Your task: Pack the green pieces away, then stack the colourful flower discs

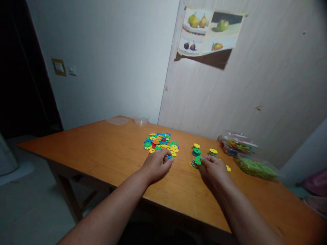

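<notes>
From where I stand, the person leans over the wooden table [102, 153] with both bare arms stretched forward, sorting small plastic discs by colour, or so it looks to me. The left hand [156, 165] rests at the near edge of the loose pile of discs [160, 143], its fingers curled down with the tips pressed together on a disc at the pile's rim; I cannot make out which colour it has. The right hand [213, 168] sits just right of it, thumb and forefinger pinching a green disc [197, 160] that touches the top of a short stack. Two more little stacks stand just behind: a yellow-topped stack [196, 147] over a green one, and another small stack [213, 151] a bit to the right. A single yellow disc [228, 168] lies beside the right hand. I would judge the sorting to be at an early stage, since most discs are still in the mixed pile. The next move seems to call for a light, level placing so the stack does not topple, and a clean pick from the heap without scattering its neighbours. Off to the right lie plastic bags [240, 144] of more pieces and a bag of green bits [255, 168], near but clear of the hands. At the far edge stand a clear tub [141, 120] and its lid [117, 120], well apart. A fruit poster [209, 32] hangs on the wall.
</notes>
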Tool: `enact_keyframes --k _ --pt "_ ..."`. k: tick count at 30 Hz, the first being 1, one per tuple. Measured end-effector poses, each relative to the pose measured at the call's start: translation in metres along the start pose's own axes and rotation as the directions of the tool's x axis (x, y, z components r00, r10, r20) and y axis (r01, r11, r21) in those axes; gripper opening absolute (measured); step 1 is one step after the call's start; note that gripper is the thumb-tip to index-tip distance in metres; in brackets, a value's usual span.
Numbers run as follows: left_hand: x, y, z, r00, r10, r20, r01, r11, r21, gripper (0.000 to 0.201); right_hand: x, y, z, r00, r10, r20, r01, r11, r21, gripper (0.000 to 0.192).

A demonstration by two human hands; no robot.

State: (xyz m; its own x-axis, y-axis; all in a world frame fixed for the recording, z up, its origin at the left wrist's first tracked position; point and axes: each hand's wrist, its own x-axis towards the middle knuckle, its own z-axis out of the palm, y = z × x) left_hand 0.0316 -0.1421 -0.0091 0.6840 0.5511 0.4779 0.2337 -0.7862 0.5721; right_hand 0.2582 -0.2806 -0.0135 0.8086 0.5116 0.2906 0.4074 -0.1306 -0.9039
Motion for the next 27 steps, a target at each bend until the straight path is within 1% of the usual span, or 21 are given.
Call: enact_keyframes --k 5,8,10,11,14,15,16,18,21,23,27 --pt "0.000 0.000 0.000 1.000 -0.004 -0.005 0.004 1.000 0.019 0.025 0.006 0.015 -0.002 0.998 -0.017 -0.058 0.009 0.991 -0.136 0.038" --pt "-0.001 0.001 -0.001 1.000 0.006 -0.001 -0.006 1.000 0.028 0.023 0.005 0.018 -0.005 0.997 -0.044 -0.058 0.031 0.980 -0.198 0.043" --pt "-0.001 0.002 -0.002 1.000 0.016 0.011 -0.017 0.999 0.040 0.022 0.002 0.015 -0.008 0.996 -0.081 -0.021 0.073 0.963 -0.259 0.048" --pt "-0.001 0.002 -0.002 1.000 0.023 0.016 -0.023 0.999 0.048 0.021 -0.001 0.013 -0.009 0.993 -0.117 0.010 0.114 0.944 -0.311 0.051" --pt "-0.002 0.003 -0.002 0.999 0.032 0.021 -0.034 0.997 0.072 0.020 -0.006 0.006 -0.011 0.964 -0.232 0.129 0.265 0.827 -0.496 0.056" --pt "-0.002 0.003 -0.002 0.999 0.032 0.019 -0.033 0.997 0.076 0.020 -0.007 0.004 -0.011 0.956 -0.247 0.159 0.294 0.790 -0.538 0.055" --pt "-0.002 0.003 -0.002 0.999 0.031 0.016 -0.032 0.996 0.079 0.021 -0.008 0.003 -0.011 0.953 -0.245 0.179 0.303 0.771 -0.561 0.054" --pt "-0.001 0.002 -0.001 0.999 0.031 0.013 -0.032 0.996 0.083 0.022 -0.008 0.001 -0.010 0.955 -0.212 0.206 0.294 0.763 -0.576 0.052" --pt "-0.001 0.001 0.000 0.999 0.041 0.013 -0.042 0.995 0.094 0.022 -0.008 -0.001 -0.009 0.957 -0.185 0.222 0.279 0.786 -0.551 0.047" --pt "-0.001 0.001 -0.001 0.999 0.046 0.014 -0.047 0.994 0.100 0.023 -0.009 -0.002 -0.009 0.961 -0.193 0.200 0.272 0.802 -0.532 0.047" --pt "-0.001 0.002 -0.001 0.999 0.045 0.013 -0.046 0.993 0.106 0.023 -0.012 -0.004 -0.011 0.973 -0.184 0.137 0.229 0.811 -0.538 0.056"
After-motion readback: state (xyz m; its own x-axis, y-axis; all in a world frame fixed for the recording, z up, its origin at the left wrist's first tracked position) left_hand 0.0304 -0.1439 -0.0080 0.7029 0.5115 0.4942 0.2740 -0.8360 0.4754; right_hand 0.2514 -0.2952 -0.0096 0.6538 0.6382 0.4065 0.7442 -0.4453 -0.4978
